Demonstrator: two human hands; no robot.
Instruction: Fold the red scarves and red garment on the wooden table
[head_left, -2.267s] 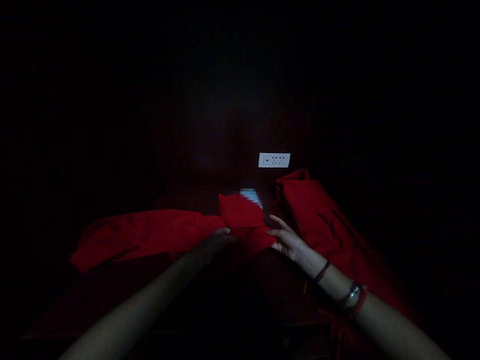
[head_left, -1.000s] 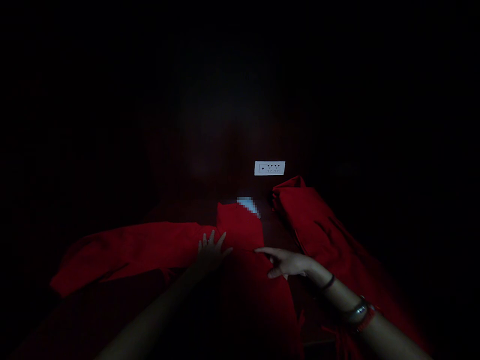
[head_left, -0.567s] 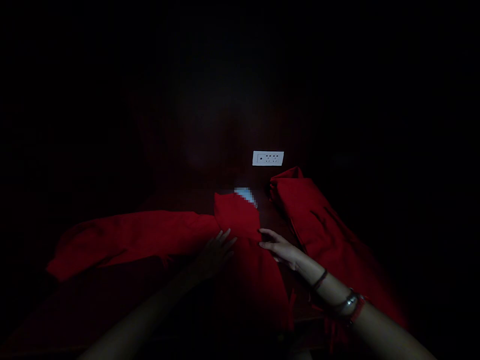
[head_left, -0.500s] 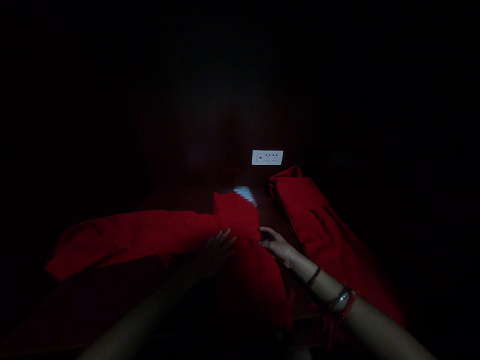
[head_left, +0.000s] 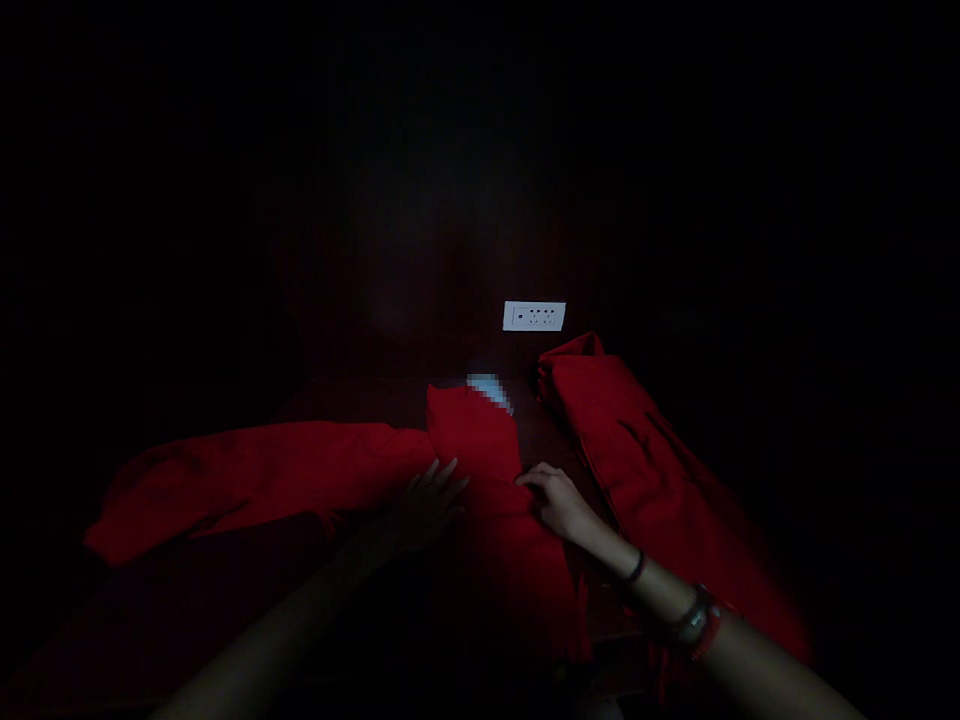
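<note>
The scene is very dark. A red garment (head_left: 300, 470) lies spread across a dark table, one long part reaching left and a folded part in the middle. My left hand (head_left: 427, 497) rests flat on it with fingers apart. My right hand (head_left: 553, 498) has curled fingers that pinch the cloth's right edge near the fold. Bracelets and a red band sit on my right wrist.
A second pile of red cloth (head_left: 637, 450) lies to the right and runs toward me. A white socket plate (head_left: 534, 316) is on the dark wall behind. A small pale, blurred object (head_left: 489, 390) sits just past the folded cloth.
My right hand has gone from stretched-out fingers to a curled pinch on the cloth edge. My left hand has stayed flat on the garment. The view shifted slightly.
</note>
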